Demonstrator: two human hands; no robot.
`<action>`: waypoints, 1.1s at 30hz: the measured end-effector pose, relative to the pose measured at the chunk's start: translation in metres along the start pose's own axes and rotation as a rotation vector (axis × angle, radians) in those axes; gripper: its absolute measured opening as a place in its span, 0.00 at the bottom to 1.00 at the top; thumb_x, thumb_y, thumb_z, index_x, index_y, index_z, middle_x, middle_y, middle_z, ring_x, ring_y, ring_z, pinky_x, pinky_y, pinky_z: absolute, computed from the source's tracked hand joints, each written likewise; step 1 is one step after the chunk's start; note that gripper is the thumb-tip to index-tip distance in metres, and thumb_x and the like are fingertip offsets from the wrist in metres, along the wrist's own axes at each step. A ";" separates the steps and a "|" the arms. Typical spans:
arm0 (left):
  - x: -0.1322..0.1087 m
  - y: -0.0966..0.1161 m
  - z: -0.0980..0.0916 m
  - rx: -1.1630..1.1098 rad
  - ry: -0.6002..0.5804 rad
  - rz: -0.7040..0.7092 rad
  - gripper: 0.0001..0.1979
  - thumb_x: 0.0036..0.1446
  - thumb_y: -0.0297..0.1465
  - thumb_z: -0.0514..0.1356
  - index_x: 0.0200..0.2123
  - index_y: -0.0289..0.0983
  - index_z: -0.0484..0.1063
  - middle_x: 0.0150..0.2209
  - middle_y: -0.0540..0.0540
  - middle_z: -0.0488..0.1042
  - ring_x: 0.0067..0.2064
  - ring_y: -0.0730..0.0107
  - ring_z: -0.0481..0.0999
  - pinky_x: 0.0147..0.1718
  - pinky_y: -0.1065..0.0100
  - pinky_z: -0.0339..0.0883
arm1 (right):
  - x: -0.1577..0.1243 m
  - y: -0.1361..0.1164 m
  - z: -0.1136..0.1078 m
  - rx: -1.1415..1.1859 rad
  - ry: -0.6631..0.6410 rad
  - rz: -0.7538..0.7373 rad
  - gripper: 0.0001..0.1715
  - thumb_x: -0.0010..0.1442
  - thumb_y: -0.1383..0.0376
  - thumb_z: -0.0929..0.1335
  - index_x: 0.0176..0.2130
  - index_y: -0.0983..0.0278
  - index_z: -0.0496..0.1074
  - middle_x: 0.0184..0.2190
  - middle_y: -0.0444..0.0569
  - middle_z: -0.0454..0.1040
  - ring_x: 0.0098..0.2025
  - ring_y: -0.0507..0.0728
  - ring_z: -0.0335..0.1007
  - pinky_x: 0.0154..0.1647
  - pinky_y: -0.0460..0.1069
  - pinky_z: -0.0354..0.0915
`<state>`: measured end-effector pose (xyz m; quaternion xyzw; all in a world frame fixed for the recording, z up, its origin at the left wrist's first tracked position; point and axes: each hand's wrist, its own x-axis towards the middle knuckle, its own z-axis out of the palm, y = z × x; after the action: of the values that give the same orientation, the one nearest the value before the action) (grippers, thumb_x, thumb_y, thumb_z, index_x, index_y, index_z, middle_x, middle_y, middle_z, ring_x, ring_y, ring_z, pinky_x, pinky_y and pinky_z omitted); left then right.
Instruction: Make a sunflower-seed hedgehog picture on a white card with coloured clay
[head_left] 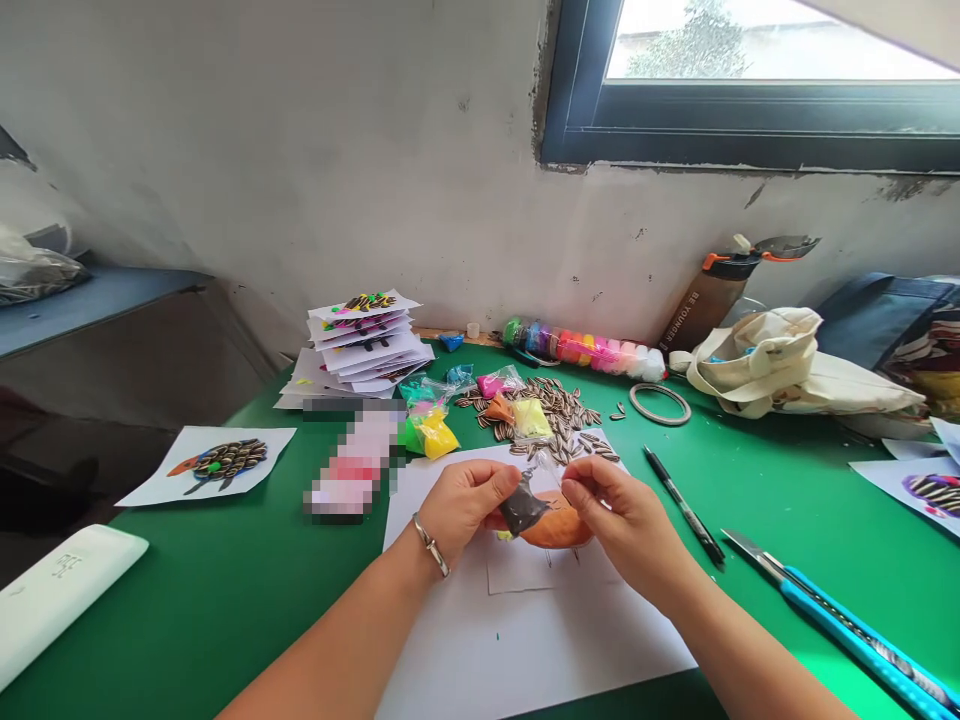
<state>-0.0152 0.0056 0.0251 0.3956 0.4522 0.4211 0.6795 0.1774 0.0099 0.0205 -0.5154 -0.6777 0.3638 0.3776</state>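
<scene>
My left hand [466, 505] and my right hand [616, 510] meet over a white sheet [525, 630] on the green table [225, 580]. Together they pinch a small clear bag of dark clay [522, 508], fingers closed on its top edges. Just under the bag an orange clay shape [559, 528] lies stuck on the sheet. A silver bracelet circles my left wrist. Behind the hands are little bags of yellow clay [531, 418], orange, pink and green clay, and a heap of sunflower seeds [562, 408].
A stack of finished seed pictures [364, 340] stands at back left, another picture [217, 462] lies left. A row of coloured clay tubs [581, 348], tape ring [660, 404], black pen [684, 505], blue utility knife [847, 625], cloth bag [780, 365] and bottle [712, 295] sit right.
</scene>
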 end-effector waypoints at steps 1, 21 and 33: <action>0.000 0.000 0.000 0.003 0.006 -0.006 0.21 0.42 0.46 0.67 0.31 0.33 0.76 0.27 0.45 0.75 0.28 0.70 0.72 0.27 0.69 0.65 | 0.000 0.001 0.000 -0.018 0.012 -0.024 0.10 0.59 0.59 0.64 0.32 0.62 0.70 0.29 0.46 0.71 0.31 0.54 0.65 0.31 0.49 0.61; 0.005 0.003 -0.007 0.180 0.052 0.054 0.20 0.44 0.40 0.67 0.37 0.31 0.75 0.29 0.45 0.74 0.27 0.72 0.68 0.25 0.70 0.62 | -0.001 -0.011 -0.003 0.336 -0.087 0.222 0.18 0.56 0.55 0.67 0.42 0.63 0.74 0.28 0.46 0.71 0.30 0.53 0.65 0.32 0.49 0.62; 0.001 0.005 -0.005 0.399 -0.021 0.134 0.15 0.47 0.37 0.64 0.37 0.34 0.76 0.34 0.44 0.78 0.36 0.64 0.74 0.36 0.66 0.69 | -0.003 -0.016 -0.002 0.717 -0.312 0.419 0.15 0.51 0.59 0.73 0.31 0.65 0.66 0.30 0.43 0.71 0.35 0.61 0.77 0.43 0.56 0.67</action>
<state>-0.0209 0.0092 0.0276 0.5557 0.4922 0.3633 0.5630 0.1734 0.0043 0.0350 -0.4171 -0.4383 0.7182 0.3438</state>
